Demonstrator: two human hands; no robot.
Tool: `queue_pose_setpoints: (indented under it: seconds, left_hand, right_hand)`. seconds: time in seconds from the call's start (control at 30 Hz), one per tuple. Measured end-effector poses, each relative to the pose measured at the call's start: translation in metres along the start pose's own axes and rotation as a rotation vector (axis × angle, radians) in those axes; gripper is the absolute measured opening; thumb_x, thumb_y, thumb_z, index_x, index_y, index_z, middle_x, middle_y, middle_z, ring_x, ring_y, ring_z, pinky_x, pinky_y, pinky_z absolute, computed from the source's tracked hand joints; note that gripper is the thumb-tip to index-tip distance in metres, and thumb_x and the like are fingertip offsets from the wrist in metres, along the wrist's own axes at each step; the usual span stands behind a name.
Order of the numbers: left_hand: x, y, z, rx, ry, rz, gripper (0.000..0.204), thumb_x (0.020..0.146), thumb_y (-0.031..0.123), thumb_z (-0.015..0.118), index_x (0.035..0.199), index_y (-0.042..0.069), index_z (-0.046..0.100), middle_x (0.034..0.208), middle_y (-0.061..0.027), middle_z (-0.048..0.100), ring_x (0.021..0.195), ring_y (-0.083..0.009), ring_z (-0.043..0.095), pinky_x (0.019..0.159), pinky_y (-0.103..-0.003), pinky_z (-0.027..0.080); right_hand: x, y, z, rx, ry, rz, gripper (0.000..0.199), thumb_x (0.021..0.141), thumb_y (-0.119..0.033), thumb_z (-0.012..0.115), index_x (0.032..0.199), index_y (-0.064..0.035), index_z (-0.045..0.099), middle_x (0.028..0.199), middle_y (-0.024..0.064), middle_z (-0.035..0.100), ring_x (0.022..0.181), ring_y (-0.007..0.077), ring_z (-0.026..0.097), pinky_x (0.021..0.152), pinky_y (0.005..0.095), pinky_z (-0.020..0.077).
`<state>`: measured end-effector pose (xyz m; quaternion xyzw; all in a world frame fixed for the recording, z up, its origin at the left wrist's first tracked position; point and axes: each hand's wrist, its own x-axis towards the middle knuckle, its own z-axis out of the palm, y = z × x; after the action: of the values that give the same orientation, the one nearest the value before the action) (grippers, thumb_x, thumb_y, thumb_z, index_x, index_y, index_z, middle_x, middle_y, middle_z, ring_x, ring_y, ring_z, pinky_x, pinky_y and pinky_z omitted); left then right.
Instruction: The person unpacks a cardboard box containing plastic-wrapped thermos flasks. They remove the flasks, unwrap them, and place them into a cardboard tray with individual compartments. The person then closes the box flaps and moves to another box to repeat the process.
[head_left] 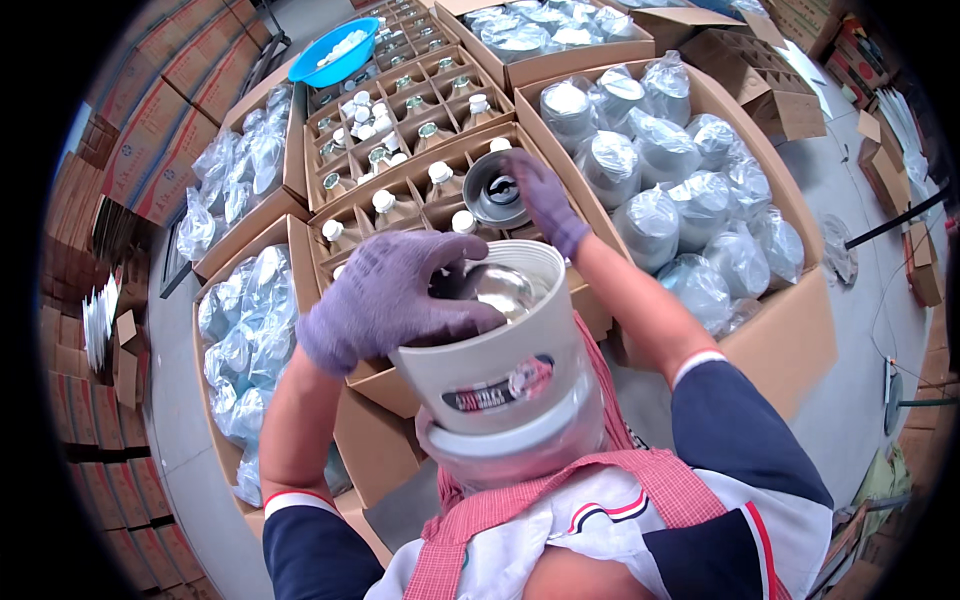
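A grey-white cylindrical flask body (490, 370) with a dark oval label is held upright against my chest, its lower end wrapped in clear plastic. Inside its threaded mouth shows a shiny silver dome (505, 290). My left hand (375, 295), in a purple glove, curls over the near-left side of the rim, fingers reaching into the mouth beside the dome; their tips are partly hidden. Just beyond, above the divided carton, my right hand (545, 195), also gloved, grips the edge of a grey round cap (495, 195) whose dark hollow inside faces me.
White-capped bottles (440, 175) stand in the divided carton (490, 140). Open boxes of plastic-wrapped cylinders flank it on the right (665, 160) and left (250, 320). A blue basin (310, 65) holding small white pieces sits far left. Stacked cartons (165, 130) line the left wall.
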<state>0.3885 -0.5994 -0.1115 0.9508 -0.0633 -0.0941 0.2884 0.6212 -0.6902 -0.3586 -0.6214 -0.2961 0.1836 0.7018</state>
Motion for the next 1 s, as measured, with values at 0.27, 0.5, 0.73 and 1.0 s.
queue_pose_setpoints:
  seconds: [0.27, 0.5, 0.73, 1.0]
  left_hand:
    - [0.021, -0.097, 0.008, -0.603, 0.532, 0.124, 0.062, 0.087, 0.043, 0.053, 0.131, 0.001, 0.045, 0.125, -0.0175, 0.053, 0.120, -0.0257, 0.049, 0.100, -0.039, 0.039]
    - [0.073, -0.082, 0.004, 0.208, 0.656, 0.496, 0.077, 0.072, 0.020, 0.076, 0.138, 0.009, 0.037, 0.129, -0.0200, 0.049, 0.120, -0.0305, 0.047, 0.095, -0.041, 0.042]
    - [0.004, -0.062, -0.007, -0.895, 0.578, 0.183, 0.076, 0.061, 0.014, 0.081, 0.128, 0.000, 0.048, 0.118, -0.0145, 0.059, 0.113, -0.0222, 0.055, 0.101, -0.037, 0.040]
    - [-0.017, -0.062, 0.000, -0.587, 0.363, 0.484, 0.067, 0.054, 0.032, 0.064, 0.106, -0.009, 0.062, 0.103, -0.0193, 0.065, 0.092, -0.0236, 0.064, 0.086, -0.032, 0.048]
  right_hand:
    - [0.048, -0.003, 0.030, -1.476, -0.357, 0.033, 0.052, 0.079, -0.047, 0.054, 0.126, -0.0235, 0.049, 0.119, 0.0115, 0.055, 0.111, 0.0299, 0.053, 0.099, 0.0567, 0.0275]
    - [0.018, -0.122, 0.040, 0.582, -0.351, -0.051, 0.048, 0.092, -0.035, 0.048, 0.129, -0.0050, 0.042, 0.121, 0.0103, 0.055, 0.113, 0.0212, 0.051, 0.095, 0.0349, 0.0438]
    - [-0.046, -0.205, 0.020, 0.274, -0.543, 0.205, 0.056, 0.096, -0.051, 0.035, 0.121, -0.0032, 0.050, 0.099, 0.0129, 0.062, 0.090, 0.0183, 0.062, 0.076, 0.0328, 0.0517]
    - [-0.084, -0.174, 0.038, 0.160, -0.277, -0.179, 0.063, 0.097, -0.050, 0.024, 0.101, 0.0028, 0.059, 0.109, 0.0198, 0.061, 0.110, 0.0276, 0.054, 0.100, 0.0362, 0.0362]
